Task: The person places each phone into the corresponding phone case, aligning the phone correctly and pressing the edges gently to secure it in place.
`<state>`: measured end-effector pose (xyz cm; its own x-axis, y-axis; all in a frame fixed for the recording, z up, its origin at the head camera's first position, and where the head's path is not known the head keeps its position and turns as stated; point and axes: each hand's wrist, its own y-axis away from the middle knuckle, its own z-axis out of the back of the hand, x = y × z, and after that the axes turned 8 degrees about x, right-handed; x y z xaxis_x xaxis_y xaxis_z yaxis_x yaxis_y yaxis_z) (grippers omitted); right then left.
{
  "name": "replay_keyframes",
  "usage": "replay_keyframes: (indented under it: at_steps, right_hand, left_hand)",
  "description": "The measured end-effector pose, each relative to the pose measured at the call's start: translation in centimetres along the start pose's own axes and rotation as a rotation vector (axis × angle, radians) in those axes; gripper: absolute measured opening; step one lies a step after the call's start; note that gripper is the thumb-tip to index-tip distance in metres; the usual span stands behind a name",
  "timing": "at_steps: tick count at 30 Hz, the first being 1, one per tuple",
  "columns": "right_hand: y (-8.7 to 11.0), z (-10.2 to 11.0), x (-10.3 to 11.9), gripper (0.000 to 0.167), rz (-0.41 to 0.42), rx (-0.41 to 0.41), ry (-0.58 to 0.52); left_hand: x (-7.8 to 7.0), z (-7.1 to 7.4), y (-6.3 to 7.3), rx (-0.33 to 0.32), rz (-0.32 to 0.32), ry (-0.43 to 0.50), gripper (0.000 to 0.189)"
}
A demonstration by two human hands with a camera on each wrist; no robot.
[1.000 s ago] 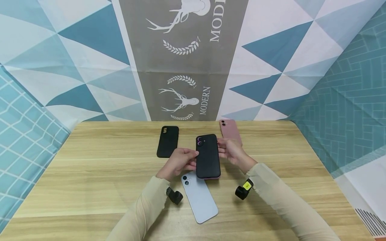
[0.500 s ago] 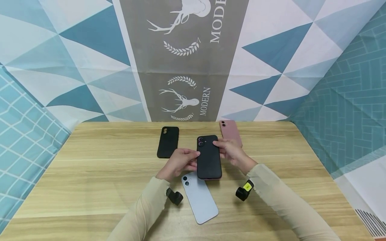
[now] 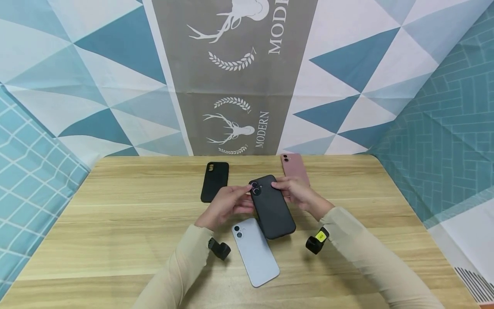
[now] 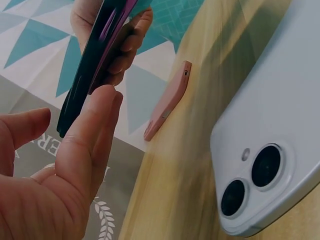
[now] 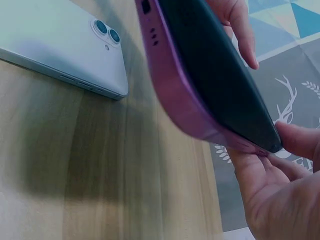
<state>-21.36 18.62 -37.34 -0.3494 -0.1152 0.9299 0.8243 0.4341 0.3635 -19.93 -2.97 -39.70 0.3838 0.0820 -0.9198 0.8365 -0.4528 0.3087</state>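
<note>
Over the table, my right hand (image 3: 300,194) pinches a purple-pink phone (image 5: 182,107) along with the black phone case (image 3: 273,214) on its back, thumb on the case near the top right edge. In the right wrist view the phone's rim stands out from the case along the bottom. My left hand (image 3: 228,202) is at the camera end, thumb tip by the lens corner. Its fingers look straight in the left wrist view, reaching alongside the case with the thumb held apart. A white phone (image 3: 257,257) lies back up on the table, just below.
A second black case (image 3: 214,183) with a lens cutout lies at the back left of the wooden table (image 3: 135,240). Behind my right hand is a pink phone (image 3: 294,165), partly covered. A patterned cloth (image 3: 227,81) hangs behind the table.
The cased phone has turned, its lower end swinging right and uncovering more of the white phone. My left thumb has moved from the side edge up to the lens corner.
</note>
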Motion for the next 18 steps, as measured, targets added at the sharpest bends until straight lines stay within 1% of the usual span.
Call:
replay_keyframes:
  at_steps: [5, 8, 14, 18]
  right_hand:
    - [0.15, -0.21, 0.44, 0.050, -0.020, 0.055, 0.081]
    - [0.04, -0.45, 0.51, 0.050, -0.031, 0.078, 0.098]
    - [0.12, -0.75, 0.56, 0.049, -0.028, 0.133, 0.114]
    - [0.22, -0.81, 0.61, 0.046, -0.029, 0.170, 0.120]
  left_hand:
    - [-0.42, 0.06, 0.07, 0.034, -0.020, 0.011, 0.040]
    - [-0.54, 0.06, 0.16, 0.052, -0.020, -0.017, 0.038]
    - [-0.69, 0.03, 0.42, 0.084, -0.002, -0.095, 0.035]
    - [-0.64, 0.16, 0.54, 0.114, 0.007, -0.125, 0.035]
